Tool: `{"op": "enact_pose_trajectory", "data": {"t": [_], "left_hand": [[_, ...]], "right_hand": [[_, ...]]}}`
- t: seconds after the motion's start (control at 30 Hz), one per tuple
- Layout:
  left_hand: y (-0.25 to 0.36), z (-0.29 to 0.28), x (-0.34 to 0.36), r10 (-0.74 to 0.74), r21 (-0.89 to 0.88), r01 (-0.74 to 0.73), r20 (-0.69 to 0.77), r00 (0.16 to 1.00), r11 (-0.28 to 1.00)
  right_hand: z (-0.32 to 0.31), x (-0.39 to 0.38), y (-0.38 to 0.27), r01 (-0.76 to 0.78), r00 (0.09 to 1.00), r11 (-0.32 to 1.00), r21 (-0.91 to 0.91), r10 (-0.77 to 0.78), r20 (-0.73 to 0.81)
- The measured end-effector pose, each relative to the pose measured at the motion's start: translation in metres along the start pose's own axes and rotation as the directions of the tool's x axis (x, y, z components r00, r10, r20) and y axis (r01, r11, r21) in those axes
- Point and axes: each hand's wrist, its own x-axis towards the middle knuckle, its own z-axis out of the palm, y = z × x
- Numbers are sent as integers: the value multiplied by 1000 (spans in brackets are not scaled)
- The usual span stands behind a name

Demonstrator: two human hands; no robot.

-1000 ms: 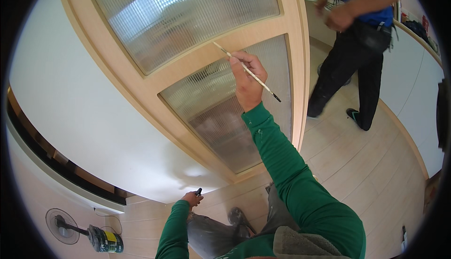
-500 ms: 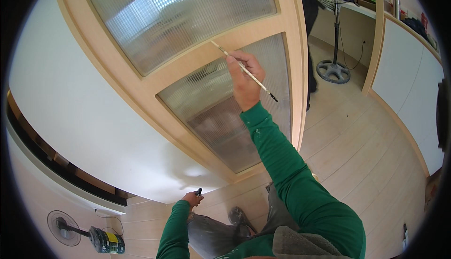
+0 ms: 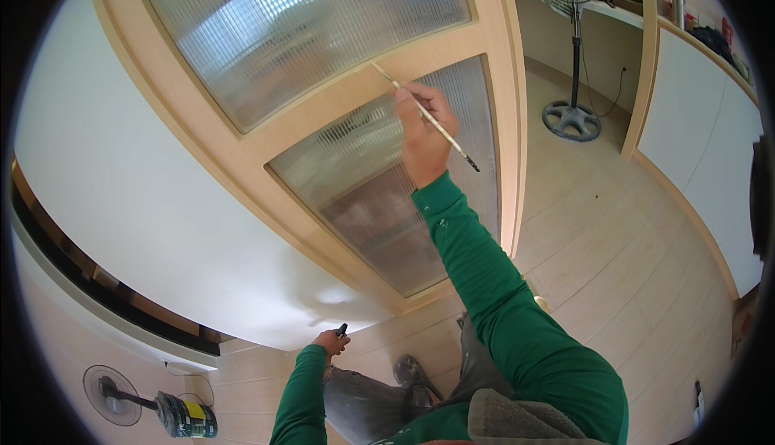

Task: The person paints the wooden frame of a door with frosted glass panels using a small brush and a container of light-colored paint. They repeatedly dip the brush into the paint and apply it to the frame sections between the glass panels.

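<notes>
My right hand (image 3: 426,130) is closed around a thin, pale-handled paintbrush (image 3: 440,129), held like a pencil. The bristle end lies at the wooden crossrail (image 3: 323,98) of a door, close to the lower edge of the upper ribbed glass pane (image 3: 323,25); I cannot tell whether it touches. Below that rail is a second ribbed glass pane (image 3: 379,203), partly behind my hand and green sleeve. Low down by my knee, my left hand (image 3: 329,342) grips a small black object (image 3: 341,330), its kind unclear. Bright light and a shadow fall on the white panel just above it.
A white panel (image 3: 161,179) adjoins the door on the left. A small fan (image 3: 111,395) stands by a dark bucket (image 3: 186,414) at lower left. To the right are a pedestal fan (image 3: 571,118), white cabinets (image 3: 694,122) and a cluttered shelf (image 3: 622,9) over a tiled floor.
My right hand and the brush tip have shifted slightly right and up along the rail. A person in blue and dark clothes beside the door has gone from view. My left hand stays put.
</notes>
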Motion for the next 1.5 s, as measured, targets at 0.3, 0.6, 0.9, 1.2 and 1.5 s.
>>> {"op": "enact_pose_trajectory", "data": {"t": [0.3,0.6,0.9,1.2,1.5], "left_hand": [[-6,1,4,-1,-8,1,-1,1000,1000],[-3,0,-2,-11,0,11,-6,1000,1000],[-5,1,0,7,-4,-7,-6,1000,1000],[-4,0,0,9,-17,-9,-6,1000,1000],[-3,-1,0,9,-7,-9,-2,1000,1000]], "right_hand": [[-1,-1,0,21,998,1000,0,-21,-63],[-2,-6,-2,-52,998,998,-20,52,-21],[1,-9,1,43,999,997,-69,-43,5],[7,-12,12,257,966,953,-162,-251,56],[11,-15,13,269,963,944,-190,-258,81]]}}
